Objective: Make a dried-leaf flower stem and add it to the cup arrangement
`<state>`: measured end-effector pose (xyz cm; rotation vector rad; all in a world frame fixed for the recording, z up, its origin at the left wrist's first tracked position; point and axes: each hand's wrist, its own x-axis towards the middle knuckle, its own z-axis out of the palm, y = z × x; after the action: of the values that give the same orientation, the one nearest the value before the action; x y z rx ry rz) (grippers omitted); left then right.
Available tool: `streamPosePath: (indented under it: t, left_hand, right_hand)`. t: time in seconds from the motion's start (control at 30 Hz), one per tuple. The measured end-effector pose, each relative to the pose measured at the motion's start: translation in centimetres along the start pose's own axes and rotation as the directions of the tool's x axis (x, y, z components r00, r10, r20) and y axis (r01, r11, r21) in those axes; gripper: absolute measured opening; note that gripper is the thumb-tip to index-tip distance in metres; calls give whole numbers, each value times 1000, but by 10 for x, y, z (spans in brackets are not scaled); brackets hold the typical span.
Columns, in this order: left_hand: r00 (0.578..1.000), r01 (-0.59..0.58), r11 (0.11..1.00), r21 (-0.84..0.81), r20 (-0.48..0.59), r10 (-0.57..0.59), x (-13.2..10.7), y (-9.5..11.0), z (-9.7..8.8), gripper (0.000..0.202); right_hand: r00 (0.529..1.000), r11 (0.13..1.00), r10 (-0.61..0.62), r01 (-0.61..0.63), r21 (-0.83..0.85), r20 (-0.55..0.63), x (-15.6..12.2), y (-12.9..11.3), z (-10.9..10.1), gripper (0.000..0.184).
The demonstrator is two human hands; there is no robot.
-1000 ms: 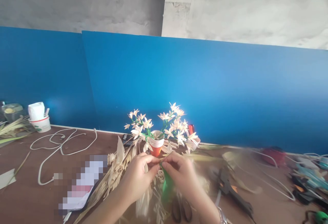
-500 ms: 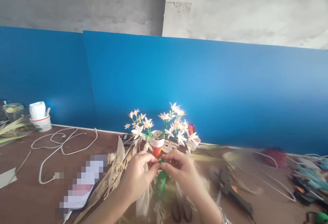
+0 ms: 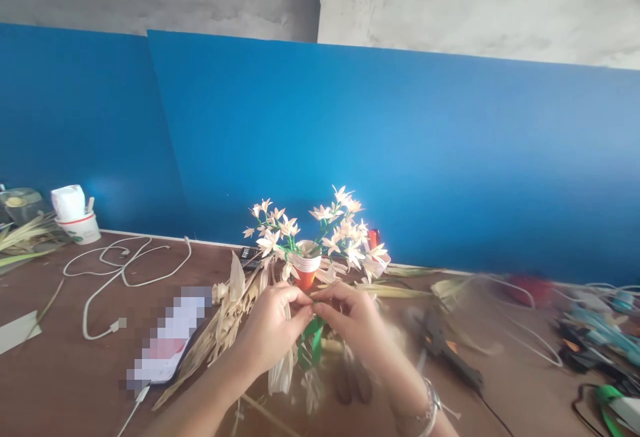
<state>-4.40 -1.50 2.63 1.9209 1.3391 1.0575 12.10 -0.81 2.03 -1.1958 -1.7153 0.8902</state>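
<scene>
Green strip [image 3: 314, 328] just below the left fingers [image 3: 301, 321] and right fingers [image 3: 329, 314], both pinching its upper end.

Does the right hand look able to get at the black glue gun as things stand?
Probably yes: the black glue gun lies beside the right forearm, its handle uncovered. The right hand, though, appears to hold the green ribbon and would likely have to release it first.

Glare brightens the blue panel [image 3: 400, 150] (the black tool [image 3: 457, 364] seems blurred).
</scene>
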Motion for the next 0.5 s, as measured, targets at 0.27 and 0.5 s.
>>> streamPosePath:
  t: [0.27, 0.5]
  left_hand:
    - [988, -131, 958, 255, -45, 147, -4, -9, 9, 17]
    - [970, -210, 914, 346, -43, 239, -2, -10, 13, 19]
  right_hand:
    - [998, 989, 45, -49, -138, -34, -3, 4, 2, 19]
    - [979, 981, 185, -189, 48, 82, -2, 2, -4, 28]
